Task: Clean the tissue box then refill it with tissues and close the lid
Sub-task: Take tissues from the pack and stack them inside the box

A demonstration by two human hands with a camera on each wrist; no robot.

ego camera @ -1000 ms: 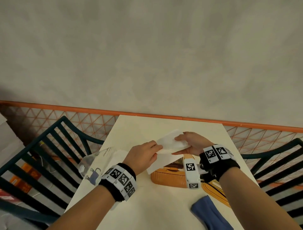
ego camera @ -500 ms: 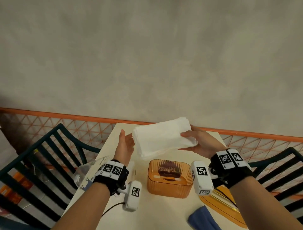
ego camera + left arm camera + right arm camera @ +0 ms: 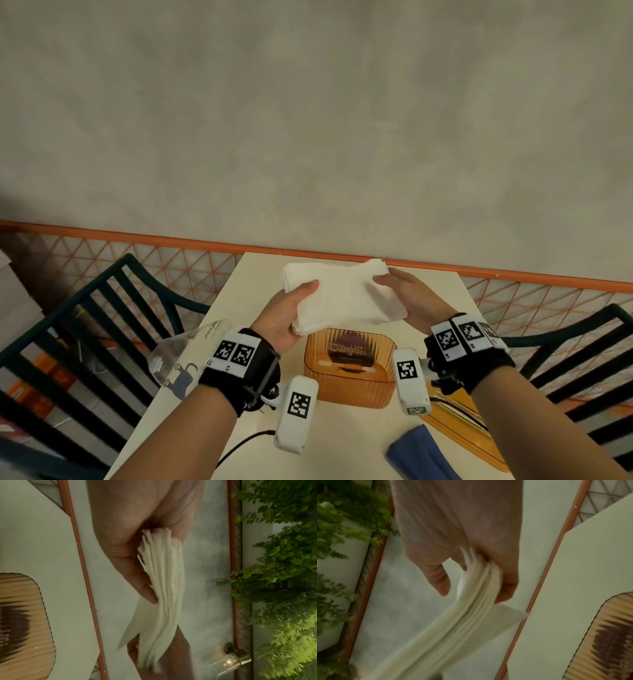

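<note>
Nearest the camera, a blue cloth (image 3: pixel 419 452) lies on the surface (image 3: pixel 342 445) in front of the tissue box and to its right; the amber lid (image 3: pixel 459 425) lies flat between cloth and box, touching neither hand. The tissue box (image 3: pixel 349 371) itself — an amber, ribbed, open-topped tub — stands in the middle, with nothing white visible inside it. To the left of the box lies a clear plastic wrapper (image 3: pixel 178 356) with a small cat print.

Just above the box, toward its far edge, both hands hold one stack of white tissues (image 3: pixel 342 294). The left hand (image 3: pixel 284 318) grips the left end, thumb on top and fingers (image 3: pixel 145 582) curled underneath; the right hand (image 3: pixel 407 301) grips the right end the same way. The wrist views show the stack's edge fanned and sagging between the two grips, with one loose sheet hanging below.

The refill looks about to begin, and the risks seem plain. The stack looks wider than the box's opening, so lowered flat it could catch on the rim and crumple. The loose sheet might fold under or slip out — and uneven pressure from either hand could let the fanned layers splay, leaving the stack too high for the lid to seat. Beyond the box, the surface ends at an orange rail (image 3: pixel 308 248).
</note>
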